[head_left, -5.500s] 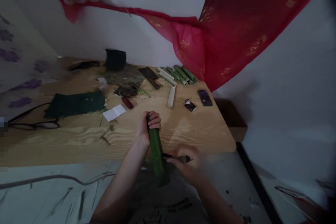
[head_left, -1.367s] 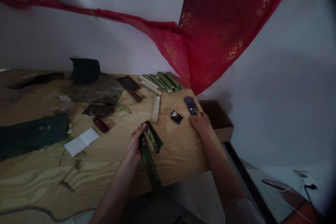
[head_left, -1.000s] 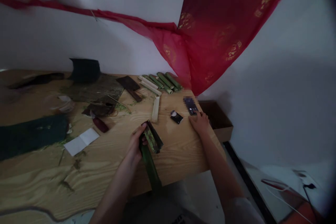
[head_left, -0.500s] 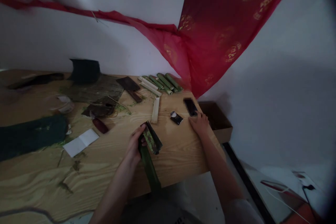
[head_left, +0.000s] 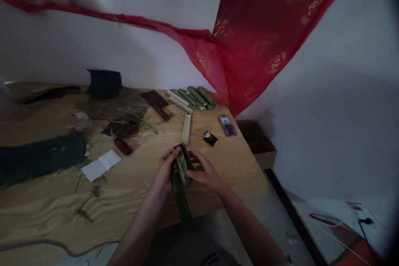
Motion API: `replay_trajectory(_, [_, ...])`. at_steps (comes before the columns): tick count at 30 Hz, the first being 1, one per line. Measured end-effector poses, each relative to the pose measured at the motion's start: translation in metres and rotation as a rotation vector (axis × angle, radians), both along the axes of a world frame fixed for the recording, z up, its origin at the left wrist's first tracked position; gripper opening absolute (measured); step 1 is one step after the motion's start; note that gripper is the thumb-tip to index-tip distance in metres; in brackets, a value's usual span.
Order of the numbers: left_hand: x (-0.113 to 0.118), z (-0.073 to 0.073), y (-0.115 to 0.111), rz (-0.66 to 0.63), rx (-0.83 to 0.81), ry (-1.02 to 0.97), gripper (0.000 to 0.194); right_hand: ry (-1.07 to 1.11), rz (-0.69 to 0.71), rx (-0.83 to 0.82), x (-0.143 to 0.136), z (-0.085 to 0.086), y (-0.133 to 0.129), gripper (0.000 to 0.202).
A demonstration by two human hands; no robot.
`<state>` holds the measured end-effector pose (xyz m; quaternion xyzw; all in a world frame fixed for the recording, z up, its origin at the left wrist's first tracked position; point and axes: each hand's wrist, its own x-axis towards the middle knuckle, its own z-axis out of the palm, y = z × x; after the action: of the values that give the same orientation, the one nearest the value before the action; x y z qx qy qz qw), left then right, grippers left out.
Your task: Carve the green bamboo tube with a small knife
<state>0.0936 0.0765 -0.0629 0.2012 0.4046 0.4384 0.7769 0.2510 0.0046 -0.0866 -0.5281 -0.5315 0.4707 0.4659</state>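
My left hand (head_left: 166, 172) grips the upper end of a green bamboo tube (head_left: 181, 197) that leans over the front edge of the wooden table (head_left: 131, 199). A dark flat blade-like tool (head_left: 184, 162) lies against the tube's top. My right hand (head_left: 205, 173) has closed on that tool and the tube from the right. A phone (head_left: 228, 125) and a small black object (head_left: 211, 138) lie on the table beyond my right hand.
Cut bamboo pieces (head_left: 193, 99) lie at the back by the wall, one pale split piece (head_left: 186, 123) nearer. A cleaver (head_left: 156, 102), a red-handled knife (head_left: 123, 145), white paper (head_left: 101, 165) and dark green cloth (head_left: 40, 158) lie left. A brown box (head_left: 257, 143) sits right. Red fabric (head_left: 255, 37) hangs overhead.
My right hand left the phone and came back left to the tool on the bamboo tube. The left hand kept its grip on the tube.
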Motion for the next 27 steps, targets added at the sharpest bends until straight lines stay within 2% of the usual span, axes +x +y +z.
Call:
replay_trajectory(3, [-0.005, -0.002, -0.006, 0.090, 0.126, 0.118, 0.039, 0.080, 0.016, -0.087, -0.037, 0.004, -0.010, 0.048])
replay_trajectory(6, [-0.016, -0.006, -0.011, 0.135, 0.192, 0.172, 0.039, 0.131, -0.034, -0.066, -0.055, 0.001, -0.009, 0.038])
replay_trajectory(9, [-0.032, -0.005, -0.014, 0.174, 0.191, 0.120, 0.042, 0.121, -0.082, -0.027, -0.068, 0.000, -0.004, 0.035])
replay_trajectory(12, [-0.059, 0.002, -0.011, 0.205, 0.102, -0.118, 0.042, -0.021, -0.113, 0.126, -0.081, 0.009, -0.007, 0.027])
replay_trajectory(16, [-0.104, 0.009, -0.004, 0.230, -0.104, -0.418, 0.032, -0.262, 0.143, 0.310, -0.103, 0.020, -0.016, 0.019])
replay_trajectory(18, [-0.120, 0.007, -0.005, 0.266, -0.168, -0.470, 0.032, -0.317, 0.212, 0.345, -0.116, 0.018, -0.013, 0.014])
replay_trajectory(20, [-0.129, 0.002, -0.007, 0.294, -0.189, -0.505, 0.032, -0.344, 0.196, 0.370, -0.129, 0.014, -0.003, 0.008])
replay_trajectory(23, [-0.133, -0.001, -0.006, 0.268, -0.239, -0.532, 0.038, -0.356, 0.173, 0.432, -0.145, 0.012, 0.020, 0.007])
replay_trajectory(25, [-0.140, 0.003, 0.001, 0.276, -0.281, -0.537, 0.039, -0.328, 0.173, 0.488, -0.153, 0.017, 0.029, 0.009])
replay_trajectory(27, [-0.154, 0.011, 0.010, 0.317, -0.291, -0.558, 0.034, -0.282, 0.208, 0.553, -0.158, 0.026, 0.027, 0.011])
